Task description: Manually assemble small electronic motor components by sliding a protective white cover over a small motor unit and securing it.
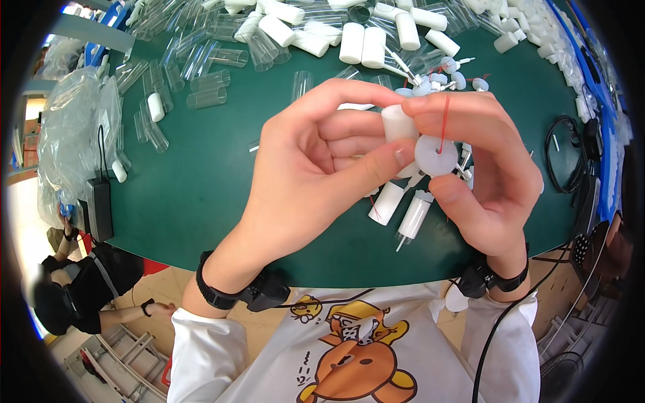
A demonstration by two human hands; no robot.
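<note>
My left hand (316, 168) pinches a short white cylinder (398, 124) between thumb and index finger, above the table. Close beside it, my right hand (484, 154) holds a round, whitish cap (435, 157) with a red thread (445, 121) rising from its middle. The fingertips of both hands nearly meet at the cylinder's top. Whether cap and cylinder touch is hard to tell. Below the hands lie a white cylinder (385, 204) and a clear tube with a white core (414, 216) and a thin tip. My palms partly hide some small parts behind them.
The green table (181, 201) bears a heap of clear tubes (195, 60) and white cylinders (363, 46) at its far side. Capped parts with red threads (459, 80) lie beyond my right hand. Plastic bags (74, 141), a black box (99, 208) and a coiled cable (563, 154) flank the table; another person (94, 282) is at lower left.
</note>
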